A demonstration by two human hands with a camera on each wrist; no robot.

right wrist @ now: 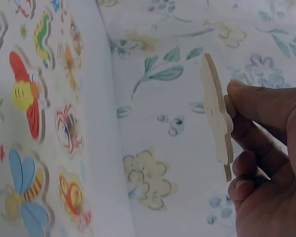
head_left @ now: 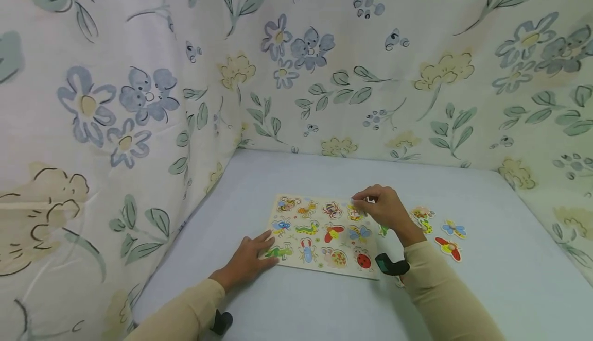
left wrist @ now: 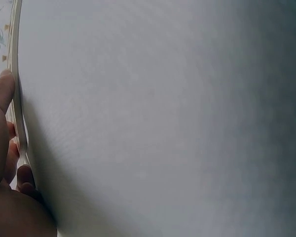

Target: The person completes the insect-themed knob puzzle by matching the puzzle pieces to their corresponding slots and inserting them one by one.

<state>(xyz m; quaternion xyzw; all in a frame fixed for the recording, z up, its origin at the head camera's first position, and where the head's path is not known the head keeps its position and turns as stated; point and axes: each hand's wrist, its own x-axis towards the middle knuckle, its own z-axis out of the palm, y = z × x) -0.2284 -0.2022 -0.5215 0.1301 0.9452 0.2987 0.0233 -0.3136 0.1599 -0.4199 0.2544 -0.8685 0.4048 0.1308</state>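
Observation:
A wooden insect puzzle board (head_left: 296, 238) lies flat on the table, printed with bugs in rows. My left hand (head_left: 250, 258) rests at its front left corner, thumb along the front edge and fingers on the left side. In the left wrist view the thumb (left wrist: 2, 91) touches the board's edge. Above the board's back right part, my right hand (head_left: 382, 207) pinches a thin wooden puzzle piece (right wrist: 215, 111) by its knob. The right wrist view shows that piece nearly edge-on, with bare wood facing the camera; its picture is hidden.
Loose puzzle pieces lie right of the board: a red-winged moth (head_left: 448, 249), a blue-winged bee (head_left: 454, 228), a caterpillar (head_left: 425, 226) and a spotted snail-like piece (head_left: 421, 211). A green piece (head_left: 383, 231) is partly hidden beside my right wrist. Floral cloth (head_left: 324, 114) walls surround the white table.

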